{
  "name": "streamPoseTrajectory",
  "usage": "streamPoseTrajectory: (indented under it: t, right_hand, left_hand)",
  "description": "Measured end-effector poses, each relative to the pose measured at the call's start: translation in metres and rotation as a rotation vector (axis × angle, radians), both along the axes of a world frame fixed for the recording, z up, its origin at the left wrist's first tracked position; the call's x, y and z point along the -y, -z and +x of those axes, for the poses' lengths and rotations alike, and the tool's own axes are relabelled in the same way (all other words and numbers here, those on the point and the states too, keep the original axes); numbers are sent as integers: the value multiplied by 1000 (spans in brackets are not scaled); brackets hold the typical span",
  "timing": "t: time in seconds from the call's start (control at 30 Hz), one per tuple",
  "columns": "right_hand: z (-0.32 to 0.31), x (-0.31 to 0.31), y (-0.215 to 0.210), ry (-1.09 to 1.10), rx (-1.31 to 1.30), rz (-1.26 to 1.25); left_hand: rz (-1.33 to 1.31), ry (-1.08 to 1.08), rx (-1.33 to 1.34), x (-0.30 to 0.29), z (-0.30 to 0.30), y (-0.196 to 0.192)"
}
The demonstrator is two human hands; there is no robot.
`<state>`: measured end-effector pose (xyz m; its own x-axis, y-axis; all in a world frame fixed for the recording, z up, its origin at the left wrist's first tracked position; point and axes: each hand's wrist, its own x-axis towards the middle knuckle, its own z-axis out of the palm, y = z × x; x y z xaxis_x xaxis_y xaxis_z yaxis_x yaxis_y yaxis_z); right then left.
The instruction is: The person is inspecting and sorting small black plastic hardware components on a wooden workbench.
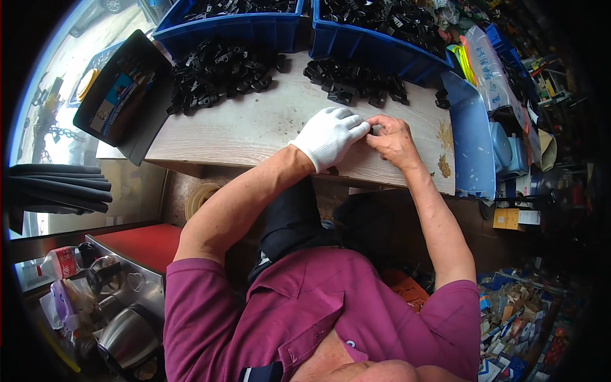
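Observation:
My left hand (330,135), in a white knitted glove, is closed with its fingertips against my right hand (394,142), which is bare. Between them, over the tabletop (267,130), is a small black part (374,130), pinched in the fingers and mostly hidden by them. Just beyond my hands lies a loose pile of black plastic parts (356,81). A larger heap of similar black parts (219,75) sits farther left. One more black part (442,99) lies apart at the right.
Two blue bins (235,33) full of black parts stand along the back. A tablet in a dark case (121,92) leans at the left. A pale blue plastic bin (471,143) borders the right edge. A metal kettle (130,337) stands low at the left.

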<state>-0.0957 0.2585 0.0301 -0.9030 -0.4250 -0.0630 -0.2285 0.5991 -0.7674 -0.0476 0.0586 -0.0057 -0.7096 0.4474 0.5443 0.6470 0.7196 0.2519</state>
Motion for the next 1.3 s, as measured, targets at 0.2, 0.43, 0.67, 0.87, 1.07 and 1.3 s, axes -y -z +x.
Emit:
streamPoseTrajectory:
  t: [0.2,0.43,0.67,0.87,1.07,1.3]
  right_hand:
    - [-1,-5,2,6,-14,34]
    - [-2,-41,-3,380,261,-427]
    - [-49,-107,-3,960,61,-621]
    - [-48,-89,2,766,180,-511]
    - [-60,-51,4,648,130,-365]
    - [-78,-29,9,608,-16,-57]
  left_hand:
    - [36,-84,-21,0,5,-9]
    - [2,-875,-333,96,2,-5]
    - [-83,-842,-231,106,3,4]
    - [-42,-854,-150,105,4,5]
    - [120,-785,-72,100,5,10]
    - [111,-539,-13,68,22,2]
